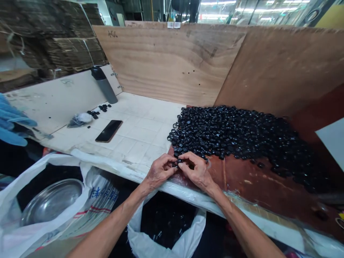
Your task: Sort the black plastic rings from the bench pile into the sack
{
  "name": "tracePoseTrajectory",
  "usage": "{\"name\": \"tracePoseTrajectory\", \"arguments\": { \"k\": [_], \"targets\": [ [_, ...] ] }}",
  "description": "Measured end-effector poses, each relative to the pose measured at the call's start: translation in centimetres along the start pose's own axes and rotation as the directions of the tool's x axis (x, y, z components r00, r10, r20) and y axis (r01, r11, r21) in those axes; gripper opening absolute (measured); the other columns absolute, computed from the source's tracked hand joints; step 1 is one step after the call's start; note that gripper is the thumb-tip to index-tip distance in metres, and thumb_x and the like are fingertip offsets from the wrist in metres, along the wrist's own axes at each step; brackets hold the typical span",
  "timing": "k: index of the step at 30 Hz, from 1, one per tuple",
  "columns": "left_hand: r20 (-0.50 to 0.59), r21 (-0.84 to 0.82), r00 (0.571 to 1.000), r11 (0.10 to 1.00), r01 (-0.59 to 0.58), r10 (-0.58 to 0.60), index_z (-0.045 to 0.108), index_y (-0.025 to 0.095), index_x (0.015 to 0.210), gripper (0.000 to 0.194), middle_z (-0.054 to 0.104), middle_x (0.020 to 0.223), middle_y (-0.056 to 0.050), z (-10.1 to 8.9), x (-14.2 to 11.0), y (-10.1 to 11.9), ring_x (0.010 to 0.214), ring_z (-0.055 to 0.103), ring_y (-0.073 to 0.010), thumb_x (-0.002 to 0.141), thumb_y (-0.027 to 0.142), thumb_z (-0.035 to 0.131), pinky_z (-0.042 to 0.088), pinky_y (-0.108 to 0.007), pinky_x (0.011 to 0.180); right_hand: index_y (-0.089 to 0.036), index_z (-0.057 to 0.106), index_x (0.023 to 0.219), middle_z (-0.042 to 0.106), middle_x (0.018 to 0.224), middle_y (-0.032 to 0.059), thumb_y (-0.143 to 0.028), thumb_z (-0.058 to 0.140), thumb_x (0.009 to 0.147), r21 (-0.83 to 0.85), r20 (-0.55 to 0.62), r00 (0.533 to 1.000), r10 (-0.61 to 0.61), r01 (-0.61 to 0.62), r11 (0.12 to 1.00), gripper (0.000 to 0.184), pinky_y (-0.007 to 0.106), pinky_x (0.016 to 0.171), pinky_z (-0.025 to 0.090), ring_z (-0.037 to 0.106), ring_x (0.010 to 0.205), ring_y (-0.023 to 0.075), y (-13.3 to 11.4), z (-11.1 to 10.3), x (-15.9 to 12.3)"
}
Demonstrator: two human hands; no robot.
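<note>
Fingers of the left hand and right hand grasp small black parts between them, beside the pile of black parts.

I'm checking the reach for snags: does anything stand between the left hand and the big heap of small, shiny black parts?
Nothing visible does. The left hand is close to the near left edge of the heap; the flat black phone lies off to the left.

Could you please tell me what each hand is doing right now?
Left hand: fingers closed on small black parts.
Right hand: fingertips pinched on the same parts.
</note>
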State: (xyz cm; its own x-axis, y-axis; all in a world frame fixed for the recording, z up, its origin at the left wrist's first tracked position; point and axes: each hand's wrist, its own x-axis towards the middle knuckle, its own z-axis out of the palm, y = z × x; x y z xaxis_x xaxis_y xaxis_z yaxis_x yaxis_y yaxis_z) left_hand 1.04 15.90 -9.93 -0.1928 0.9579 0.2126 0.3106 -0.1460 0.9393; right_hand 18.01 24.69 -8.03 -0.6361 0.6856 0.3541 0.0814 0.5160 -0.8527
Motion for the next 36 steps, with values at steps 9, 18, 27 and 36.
{"name": "tracePoseTrajectory", "arguments": {
  "k": [9,18,27,36],
  "targets": [
    [-0.059,-0.165,0.997,0.986,0.028,-0.038,0.068,0.017,0.106,0.026,0.066,0.100,-0.008,-0.1,-0.5,-0.2,0.086,0.066,-0.0177,0.083,0.029,0.072,0.058,-0.029,0.074,-0.020,0.066,0.100,0.066,0.097,0.0059,-0.018,0.061,0.088,0.051,-0.042,0.998,-0.044,0.046,0.998,0.013,0.031,0.076,0.052,0.062,0.084,0.0177,0.5,0.6,-0.8],
    [-0.033,-0.081,0.997,0.994,-0.071,0.068,0.070,0.019,0.109,0.026,0.063,0.108,-0.009,-0.2,-0.4,0.0,0.096,0.066,-0.0188,0.084,0.023,0.069,0.059,-0.030,0.082,-0.021,0.068,0.102,0.066,0.096,0.0072,-0.016,0.060,0.089,-0.006,-0.074,0.983,-0.167,0.167,0.986,0.015,0.034,0.080,0.053,0.063,0.089,0.0200,0.5,1.1,-0.7],
    [-0.025,-0.050,0.998,0.997,-0.062,0.061,0.070,0.018,0.108,0.024,0.071,0.105,-0.009,-0.3,-0.5,1.1,0.096,0.068,-0.0200,0.086,0.027,0.068,0.057,-0.034,0.089,-0.021,0.065,0.101,0.067,0.091,0.0046,-0.020,0.060,0.090,-0.057,-0.071,0.991,-0.109,0.105,0.993,0.012,0.030,0.074,0.053,0.064,0.081,0.0181,1.1,1.3,-1.0],
    [0.002,0.020,0.983,0.983,-0.184,0.184,0.070,0.020,0.109,0.021,0.070,0.106,-0.009,-0.4,-0.6,0.8,0.101,0.066,-0.0203,0.088,0.022,0.065,0.054,-0.037,0.093,-0.021,0.061,0.106,0.067,0.085,0.0034,-0.025,0.053,0.096,-0.091,-0.066,0.992,-0.111,0.105,0.990,0.014,0.028,0.066,0.052,0.063,0.070,0.0156,1.3,1.7,-1.5]
  ]
}}
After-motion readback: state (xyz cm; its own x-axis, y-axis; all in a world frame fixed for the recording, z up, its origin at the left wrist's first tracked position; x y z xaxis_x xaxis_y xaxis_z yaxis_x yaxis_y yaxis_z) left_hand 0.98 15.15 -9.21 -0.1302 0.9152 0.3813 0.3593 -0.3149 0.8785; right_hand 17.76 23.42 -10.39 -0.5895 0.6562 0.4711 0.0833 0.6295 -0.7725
